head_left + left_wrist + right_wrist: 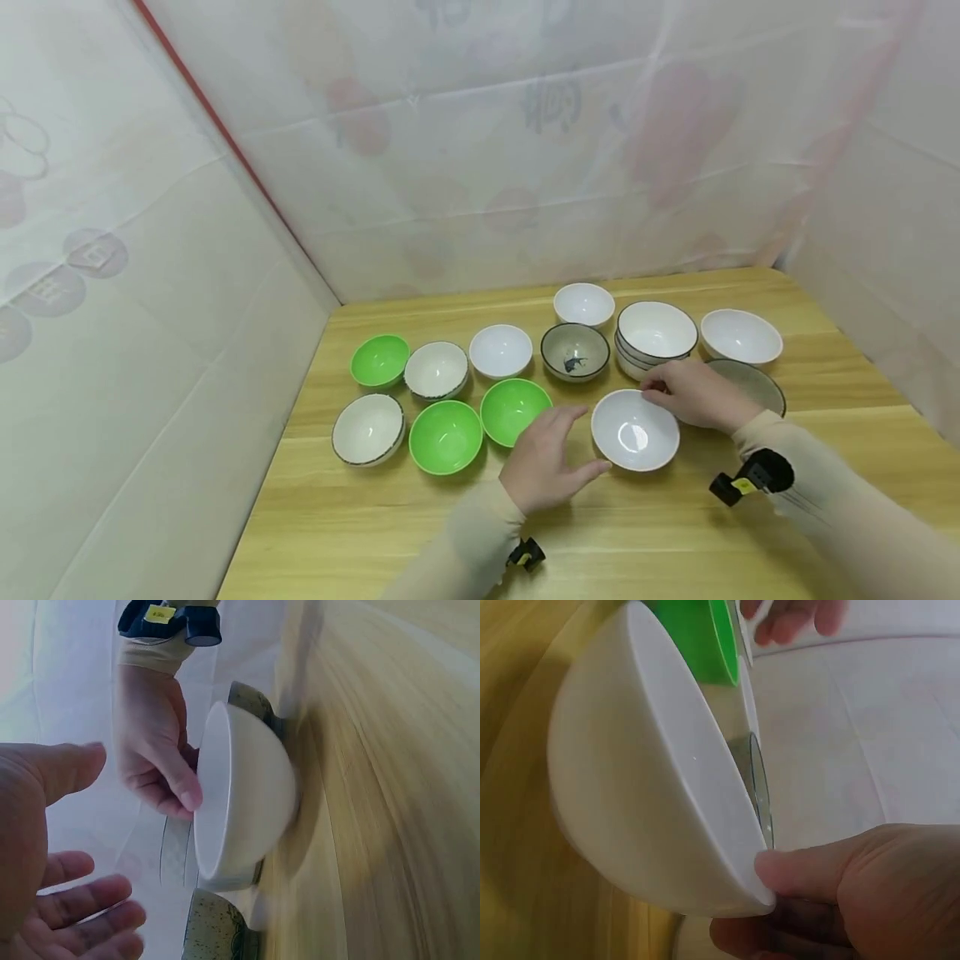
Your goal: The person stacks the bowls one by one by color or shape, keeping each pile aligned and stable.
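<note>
My right hand (701, 393) pinches the rim of a white bowl (635, 433) at its far right side, thumb inside and fingers outside, as the right wrist view shows. That bowl stands a little tilted, close over the wooden table. To its left my left hand (546, 467) is spread, thumb and fingers apart, holding nothing. A gap separates the left hand from the bowl in the left wrist view. Just behind the left fingers lies a green bowl (512, 408). Partly hidden by the right hand is a grey-brown bowl (759, 388).
Behind the right hand stands a stack of white dark-rimmed bowls (657, 327). A speckled grey bowl (558, 354) sits left of it, and more white bowls (742, 333) line the back. Green and cream bowls (367, 427) cover the table's (337, 533) left side. Sheeted walls (465, 183) enclose it.
</note>
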### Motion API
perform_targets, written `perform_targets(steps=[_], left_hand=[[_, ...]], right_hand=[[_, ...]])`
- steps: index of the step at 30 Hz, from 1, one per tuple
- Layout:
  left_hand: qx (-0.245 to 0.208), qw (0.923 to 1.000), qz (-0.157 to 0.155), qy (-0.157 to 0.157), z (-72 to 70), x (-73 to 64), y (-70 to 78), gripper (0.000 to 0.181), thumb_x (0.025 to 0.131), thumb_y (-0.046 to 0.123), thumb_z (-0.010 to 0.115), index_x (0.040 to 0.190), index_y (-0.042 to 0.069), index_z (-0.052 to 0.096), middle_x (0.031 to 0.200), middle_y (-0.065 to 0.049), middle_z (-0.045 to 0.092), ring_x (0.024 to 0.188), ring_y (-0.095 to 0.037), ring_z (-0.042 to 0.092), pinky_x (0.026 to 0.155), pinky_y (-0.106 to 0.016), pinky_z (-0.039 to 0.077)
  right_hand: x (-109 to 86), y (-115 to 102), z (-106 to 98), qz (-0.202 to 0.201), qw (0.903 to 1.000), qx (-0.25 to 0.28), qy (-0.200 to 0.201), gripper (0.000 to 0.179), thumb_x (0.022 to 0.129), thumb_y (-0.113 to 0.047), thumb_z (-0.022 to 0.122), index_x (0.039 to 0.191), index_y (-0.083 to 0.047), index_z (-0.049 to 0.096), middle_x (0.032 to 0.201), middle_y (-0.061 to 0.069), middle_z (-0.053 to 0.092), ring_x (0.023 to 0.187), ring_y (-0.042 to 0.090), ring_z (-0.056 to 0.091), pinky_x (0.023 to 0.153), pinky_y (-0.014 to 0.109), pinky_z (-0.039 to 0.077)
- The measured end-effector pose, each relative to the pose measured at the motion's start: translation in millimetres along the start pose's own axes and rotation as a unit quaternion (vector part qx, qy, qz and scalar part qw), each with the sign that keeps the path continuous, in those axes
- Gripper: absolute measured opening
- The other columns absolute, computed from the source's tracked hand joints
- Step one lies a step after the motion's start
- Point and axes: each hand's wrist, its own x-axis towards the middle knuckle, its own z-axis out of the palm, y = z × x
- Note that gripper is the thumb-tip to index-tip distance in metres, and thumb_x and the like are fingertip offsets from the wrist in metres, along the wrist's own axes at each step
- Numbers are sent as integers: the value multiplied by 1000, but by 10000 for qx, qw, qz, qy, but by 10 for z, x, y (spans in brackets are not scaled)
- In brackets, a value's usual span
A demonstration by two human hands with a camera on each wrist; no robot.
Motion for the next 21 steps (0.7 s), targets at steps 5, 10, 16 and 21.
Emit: perform_targets(steps=[5,10,16,21], left_hand=[[864,9962,74,-26,26,21,-48,94,70,64,74,139,8,45,135,-5,51,133,-26,40,110,-41,32],[1427,9894,-93,-253,54,43,-78,108,62,70,76,141,6,42,137,-7,49,139,-33,31,113,-49,25],[1617,9850,-258,-547,86,73,-108,112,62,73,73,144,7,38,139,-8,48,141,-30,28,113,-52,24],[1613,9835,-392,-713,98,84,-134,112,63,74,72,146,7,36,143,-9,47,141,-29,27,114,-51,21]], right_hand=[[50,-110,136,134,9992,241,294,7,91,-15,65,87,-17,70,75,-8,61,67,8,53,60,28,46],[81,-139,270,235,9962,716,443,9,92,-14,64,95,-9,71,81,-4,64,72,9,57,60,27,49],[90,-129,424,356,9907,1169,606,11,92,-15,64,98,-8,70,81,-4,63,71,11,56,57,25,49],[95,-120,509,520,9839,1543,733,14,93,-19,64,99,-8,70,81,-3,63,71,13,55,57,25,49]])
